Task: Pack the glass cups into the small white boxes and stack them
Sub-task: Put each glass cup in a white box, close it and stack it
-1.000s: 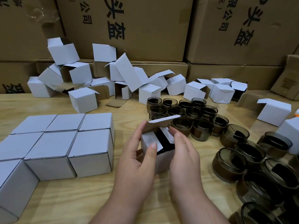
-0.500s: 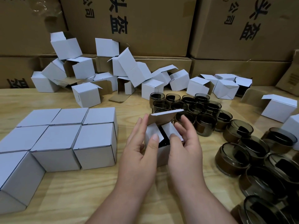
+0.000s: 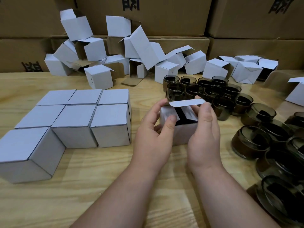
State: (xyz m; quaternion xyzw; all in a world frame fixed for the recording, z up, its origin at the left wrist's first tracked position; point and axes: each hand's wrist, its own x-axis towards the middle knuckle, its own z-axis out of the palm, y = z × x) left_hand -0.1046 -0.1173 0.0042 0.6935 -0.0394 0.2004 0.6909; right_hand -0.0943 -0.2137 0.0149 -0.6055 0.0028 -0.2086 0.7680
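A small white box (image 3: 182,133) stands on the wooden table (image 3: 92,181) between my hands, a dark cup partly visible inside it. My left hand (image 3: 153,137) holds its left side, thumb pressing the left side flap down. My right hand (image 3: 204,137) grips the right side, and fingers of both hands pinch the top lid flap (image 3: 186,102), which is bent over the opening. Several closed white boxes (image 3: 74,119) sit packed together at the left. Dark glass cups (image 3: 202,89) cluster behind the box, and more cups (image 3: 253,142) line the right.
A heap of open, unfilled white boxes (image 3: 136,51) lies along the back against large brown cartons (image 3: 172,18). Another open white box (image 3: 296,92) sits at the far right. Bare wood shows in front of the closed boxes and around my forearms.
The lid flap has come down from tilted-up toward level over the opening. My fingers have shifted up to pinch its ends. The camera has tipped downward and closer.
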